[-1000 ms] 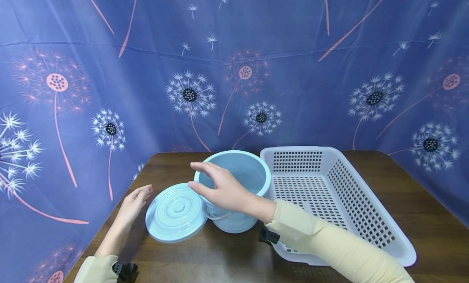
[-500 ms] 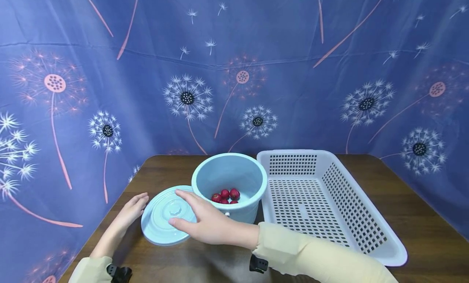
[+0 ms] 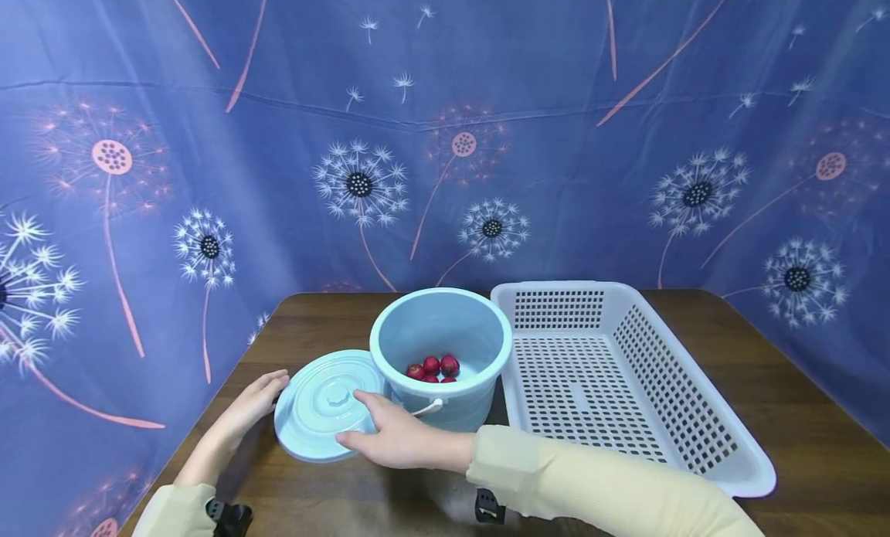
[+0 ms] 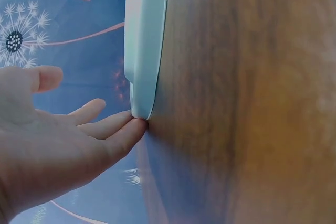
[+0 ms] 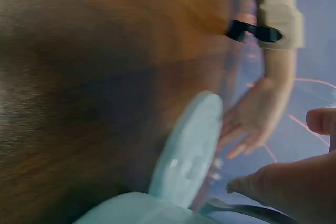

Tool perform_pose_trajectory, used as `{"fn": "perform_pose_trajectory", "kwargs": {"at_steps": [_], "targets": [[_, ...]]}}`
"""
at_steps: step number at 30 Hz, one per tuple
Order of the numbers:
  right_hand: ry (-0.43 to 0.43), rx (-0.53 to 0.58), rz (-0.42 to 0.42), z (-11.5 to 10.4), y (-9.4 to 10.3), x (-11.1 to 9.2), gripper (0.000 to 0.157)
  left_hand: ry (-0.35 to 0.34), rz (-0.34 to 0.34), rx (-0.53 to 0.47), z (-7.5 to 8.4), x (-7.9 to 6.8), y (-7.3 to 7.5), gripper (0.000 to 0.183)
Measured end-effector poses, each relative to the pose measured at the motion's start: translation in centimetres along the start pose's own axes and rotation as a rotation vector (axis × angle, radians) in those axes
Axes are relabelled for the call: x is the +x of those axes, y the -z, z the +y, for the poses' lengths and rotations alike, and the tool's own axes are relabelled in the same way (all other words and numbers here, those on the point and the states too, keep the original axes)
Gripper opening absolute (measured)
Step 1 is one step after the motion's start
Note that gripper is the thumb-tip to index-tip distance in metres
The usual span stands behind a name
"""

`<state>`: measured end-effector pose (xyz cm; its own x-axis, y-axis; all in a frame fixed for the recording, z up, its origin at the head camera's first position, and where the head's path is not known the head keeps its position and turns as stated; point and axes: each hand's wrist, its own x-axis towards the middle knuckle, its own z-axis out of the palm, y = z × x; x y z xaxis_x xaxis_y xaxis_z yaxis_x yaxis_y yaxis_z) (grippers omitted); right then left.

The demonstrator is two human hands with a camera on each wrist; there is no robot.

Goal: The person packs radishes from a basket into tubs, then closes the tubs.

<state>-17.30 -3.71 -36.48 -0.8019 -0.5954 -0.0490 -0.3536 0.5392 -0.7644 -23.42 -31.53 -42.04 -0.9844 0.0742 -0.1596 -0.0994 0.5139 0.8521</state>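
Observation:
A light blue bucket (image 3: 459, 409) stands upright with its handle lowered at the front. Inside lie several small, round, dark red fruits (image 3: 450, 365). At its left a round light blue lid (image 3: 316, 406) lies knob side up, its right edge close against the bucket. My left hand (image 3: 246, 406) is beside the lid's left edge; in the left wrist view its extended fingertips (image 4: 137, 124) touch the lid's rim near the tabletop. My right hand (image 3: 403, 436) hovers over the lid's right front edge, thumb and fingers spread apart and nothing between them.
A white perforated plastic basket (image 3: 723, 413) stands right of the bucket, close to its side. All rest on a brown wooden table (image 3: 327, 498). Behind the table hangs a blue dandelion-patterned cloth (image 3: 584, 174).
My right hand has moved from over the bucket's mouth down and toward the front, uncovering the red fruits. My left hand has lowered slightly to the lid's edge. The lid stays beside the bucket.

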Motion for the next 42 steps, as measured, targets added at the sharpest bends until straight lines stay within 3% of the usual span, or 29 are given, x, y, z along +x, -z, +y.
{"fn": "perform_pose_trajectory", "kwargs": {"at_steps": [5, 8, 12, 16, 23, 27, 35, 42], "targets": [[-0.042, 0.035, -0.035, 0.7, -1.3, 0.3, 0.075, 0.008, 0.004, 0.015, 0.1, -0.2, 0.0, 0.059], [-0.077, 0.119, -0.046, 1.2, -1.8, 0.7, 0.079, 0.011, 0.004, 0.024, 0.1, -0.3, 0.0, 0.060], [-0.057, 0.270, -0.025, 1.9, -2.3, 1.4, 0.078, 0.015, -0.003, 0.044, 0.2, -0.4, -0.1, 0.060], [-0.019, 0.378, 0.014, 2.4, -2.7, 2.0, 0.077, 0.019, -0.007, 0.059, 0.2, -0.5, -0.1, 0.060], [-0.025, 0.404, 0.166, 2.6, -4.1, 2.0, 0.079, 0.013, -0.024, 0.041, -0.2, -0.5, -0.3, 0.059], [-0.010, 0.441, 0.189, 2.7, -4.3, 2.3, 0.077, 0.003, -0.031, 0.034, -0.3, -0.6, -0.1, 0.060], [-0.147, 0.523, 0.132, 2.4, -3.9, 3.2, 0.077, 0.026, -0.023, 0.037, -0.7, -0.9, 0.8, 0.062], [-0.287, 0.552, 0.151, 1.8, -4.2, 4.1, 0.082, 0.080, 0.031, 0.079, -0.5, -1.2, 0.8, 0.064]]}}
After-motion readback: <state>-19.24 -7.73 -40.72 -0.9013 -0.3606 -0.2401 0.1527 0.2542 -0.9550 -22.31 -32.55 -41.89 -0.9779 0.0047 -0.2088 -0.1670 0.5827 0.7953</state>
